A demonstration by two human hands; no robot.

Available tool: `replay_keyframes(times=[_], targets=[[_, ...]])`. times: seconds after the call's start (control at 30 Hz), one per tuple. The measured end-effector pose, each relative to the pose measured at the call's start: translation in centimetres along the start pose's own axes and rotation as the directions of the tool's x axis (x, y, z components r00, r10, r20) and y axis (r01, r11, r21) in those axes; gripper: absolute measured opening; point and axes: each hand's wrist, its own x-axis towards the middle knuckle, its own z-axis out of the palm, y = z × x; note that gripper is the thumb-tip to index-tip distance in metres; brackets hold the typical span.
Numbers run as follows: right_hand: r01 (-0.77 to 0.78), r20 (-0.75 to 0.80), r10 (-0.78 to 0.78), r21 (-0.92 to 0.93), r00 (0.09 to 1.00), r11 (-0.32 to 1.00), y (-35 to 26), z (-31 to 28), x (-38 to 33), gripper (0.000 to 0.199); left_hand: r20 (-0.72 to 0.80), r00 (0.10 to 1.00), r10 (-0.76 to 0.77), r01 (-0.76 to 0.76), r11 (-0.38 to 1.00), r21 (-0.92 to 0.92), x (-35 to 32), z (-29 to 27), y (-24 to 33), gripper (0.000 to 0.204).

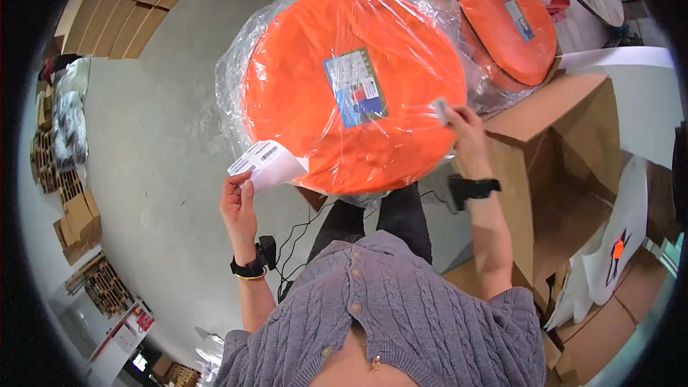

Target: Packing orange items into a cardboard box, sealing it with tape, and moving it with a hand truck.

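Observation:
A large round orange item (301, 93) wrapped in clear plastic is in front of me, with a printed card (355, 87) under the film near its middle. My left hand (239, 208) pinches a curled white sheet of barcode labels (269, 166) between thumb and fingers, by the item's near left edge. Over the right edge is my right hand (466, 132), its fingers closed on a small whitish piece (441, 111). That piece is blurred, and I cannot tell its kind or whether it touches the plastic.
More orange round items (505, 21) in plastic lie at the far right. An open cardboard box (573, 172) stands right of me. Orange-tipped scissors or snips (618, 249) lie on white material nearby. Stacked cartons (118, 18) are far left; black cables (294, 240) run by my legs.

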Motion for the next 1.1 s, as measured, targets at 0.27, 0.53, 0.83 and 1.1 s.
replay_keyframes(times=[0.27,0.53,0.83,1.1], targets=[[-0.084,0.041,0.075,0.35,0.996,0.933,9.1,10.6,1.7,0.015,0.051,0.998,0.021,-0.018,0.998,-0.058,-0.5,-1.7,-2.2,0.015],[-0.248,0.233,0.193,0.236,0.953,0.939,9.5,7.3,-7.3,0.012,0.166,0.983,0.084,-0.067,0.992,-0.106,0.7,1.4,-2.2,0.016],[-0.072,0.055,0.047,0.68,0.997,0.729,7.4,-0.3,1.5,0.011,0.514,0.827,-0.23,0.522,0.652,-0.549,2.4,13.3,-4.8,0.054],[0.071,-0.165,0.107,0.803,0.98,0.592,12.7,-10.4,-1.8,0.008,0.689,0.698,-0.197,-0.265,0.822,0.504,2.1,16.7,-8.0,0.014]])
